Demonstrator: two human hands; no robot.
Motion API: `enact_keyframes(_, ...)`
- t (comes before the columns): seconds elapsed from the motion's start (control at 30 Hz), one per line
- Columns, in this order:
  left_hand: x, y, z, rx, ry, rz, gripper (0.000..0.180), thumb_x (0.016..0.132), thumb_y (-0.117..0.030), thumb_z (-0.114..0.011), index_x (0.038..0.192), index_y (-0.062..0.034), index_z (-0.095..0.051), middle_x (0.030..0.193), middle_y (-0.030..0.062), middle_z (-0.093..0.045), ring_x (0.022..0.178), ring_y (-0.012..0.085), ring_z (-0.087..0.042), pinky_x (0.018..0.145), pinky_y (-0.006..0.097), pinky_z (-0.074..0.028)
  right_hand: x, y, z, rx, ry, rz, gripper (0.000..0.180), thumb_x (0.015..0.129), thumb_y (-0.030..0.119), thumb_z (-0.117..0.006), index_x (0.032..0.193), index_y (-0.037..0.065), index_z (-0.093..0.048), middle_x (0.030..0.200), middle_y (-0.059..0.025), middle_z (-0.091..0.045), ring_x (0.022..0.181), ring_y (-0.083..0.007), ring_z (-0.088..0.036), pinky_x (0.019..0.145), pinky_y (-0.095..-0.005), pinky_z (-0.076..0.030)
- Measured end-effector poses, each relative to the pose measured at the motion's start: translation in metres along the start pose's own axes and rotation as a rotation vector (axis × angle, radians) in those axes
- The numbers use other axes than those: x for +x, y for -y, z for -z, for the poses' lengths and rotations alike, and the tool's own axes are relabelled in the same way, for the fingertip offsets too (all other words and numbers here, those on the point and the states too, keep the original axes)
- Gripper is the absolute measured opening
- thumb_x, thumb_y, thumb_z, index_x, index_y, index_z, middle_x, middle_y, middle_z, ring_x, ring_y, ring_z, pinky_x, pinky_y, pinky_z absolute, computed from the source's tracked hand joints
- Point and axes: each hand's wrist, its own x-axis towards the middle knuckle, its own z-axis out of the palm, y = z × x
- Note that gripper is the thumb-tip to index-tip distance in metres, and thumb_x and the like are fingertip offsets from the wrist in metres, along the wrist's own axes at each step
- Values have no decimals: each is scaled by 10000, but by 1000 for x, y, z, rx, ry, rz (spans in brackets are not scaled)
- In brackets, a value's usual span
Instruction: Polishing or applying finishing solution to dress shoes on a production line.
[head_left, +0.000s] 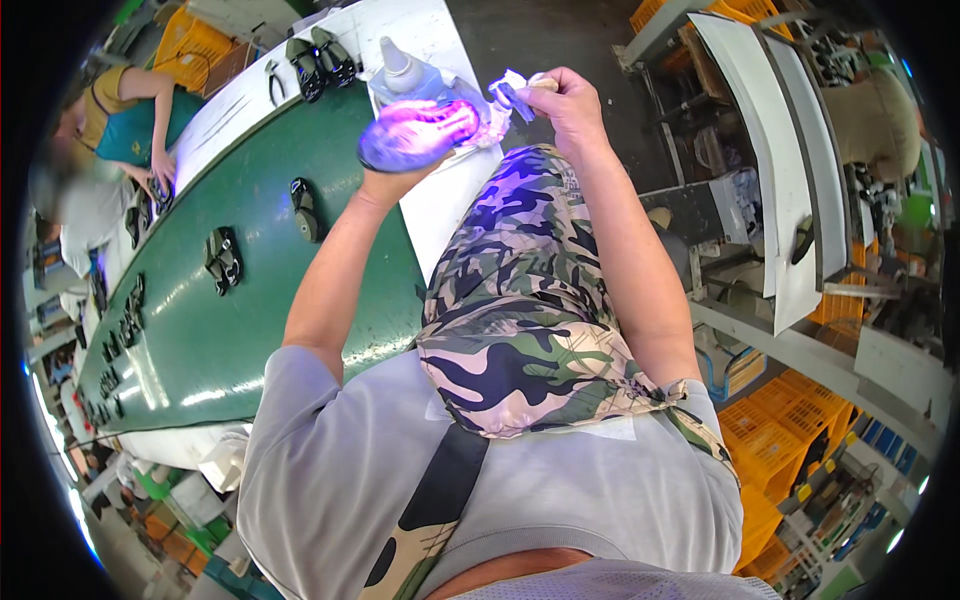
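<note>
My left hand [398, 184] grips a shoe [392, 143] from beneath, above the white table edge, and purple light washes over it. Its exact style is hard to make out in the glare. In my right hand [572, 108], thumb and fingers pinch a crumpled whitish cloth [512, 94], just right of the shoe and apart from my left hand. Behind the shoe, a white squeeze bottle [399, 66] with a pointed nozzle stands in a clear container [436, 84].
A green belt [330, 270] carries several dark sandals [222, 260]. More sandals [322, 62] and pliers [275, 82] lie on the white ledge. Across the belt, a person [130, 115] handles footwear. Racks [765, 150] and orange crates [780, 430] stand to the right.
</note>
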Motion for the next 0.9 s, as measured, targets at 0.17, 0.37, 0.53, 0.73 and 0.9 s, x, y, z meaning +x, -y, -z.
enact_keyframes(0.17, 35, -26, -16, -280, -7, -244, 526, 662, -90, -872, 1108, 3, -609, 1120, 159, -671, 1015, 279, -670, 910, 364, -538, -24, 43, 2, -140, 61, 181, 189, 748, 13, -778, 845, 29, -616, 799, -1, -607, 706, -73, -549, 641, -230, -455)
enact_keyframes(0.37, 53, -59, -16, -124, 34, -298, 496, 669, -84, -860, 1081, 6, -599, 1064, 165, -682, 961, 287, -684, 857, 354, -548, -37, 52, 8, -212, 18, 209, 171, 746, 22, -761, 834, 26, -614, 785, 6, -596, 693, -65, -532, 627, -228, -434)
enact_keyframes(0.53, 53, -59, -21, -140, 27, -284, 501, 665, -70, -852, 1089, 2, -595, 1061, 159, -679, 933, 284, -687, 837, 354, -550, -37, 42, 6, -205, 8, 184, 170, 744, 18, -754, 835, 27, -610, 785, 0, -599, 692, -66, -535, 623, -230, -435)
enact_keyframes(0.73, 57, -66, -21, -60, 44, -278, 528, 650, -67, -851, 1102, -15, -584, 1032, 158, -675, 898, 302, -686, 800, 370, -551, -42, 36, -1, -1, 69, 64, 168, 751, -1, -742, 834, 35, -601, 792, -17, -611, 703, -95, -568, 654, -251, -462)
enact_keyframes(0.9, 57, -71, -24, 26, 93, -221, 545, 624, -82, -857, 1090, -40, -579, 962, 141, -667, 859, 314, -681, 766, 379, -553, -48, 47, -2, 39, 84, 74, 183, 718, 11, -774, 834, 11, -632, 765, -19, -626, 670, -84, -577, 605, -239, -475)
